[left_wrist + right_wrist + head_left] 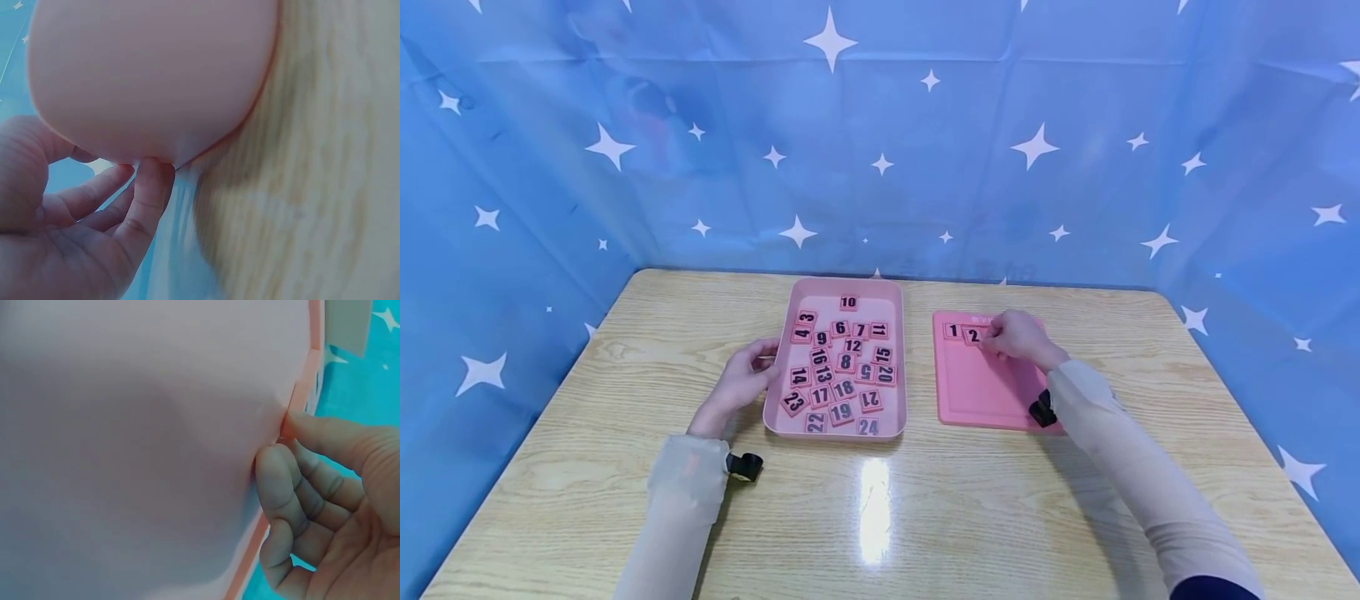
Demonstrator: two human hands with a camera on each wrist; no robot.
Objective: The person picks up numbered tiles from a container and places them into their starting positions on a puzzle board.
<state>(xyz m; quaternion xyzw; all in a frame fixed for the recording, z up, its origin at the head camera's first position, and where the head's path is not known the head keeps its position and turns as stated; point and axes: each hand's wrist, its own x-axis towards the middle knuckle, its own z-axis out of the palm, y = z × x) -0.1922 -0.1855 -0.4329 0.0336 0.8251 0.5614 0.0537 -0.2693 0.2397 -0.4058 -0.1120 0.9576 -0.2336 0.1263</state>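
My left hand (741, 379) rests with fingers loosely spread against the tray (778, 417), steadying its left wall. Farther out, my right hand (1017, 336) pinches a tile at the board (981, 392), just right of tile 2 (973, 336). I judge it should seat flush beside its neighbour. I count two tiles showing on the board and about twenty-one loose in the tray (some overlap).

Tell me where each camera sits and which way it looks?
Head: up on the person's head, looking down at the table, both hands and sleeves showing.
Left wrist: beside the left hand, facing the pink tray; fingers show.
Right wrist: beside the right hand, facing the pink board.
Head and left wrist both show the tray.
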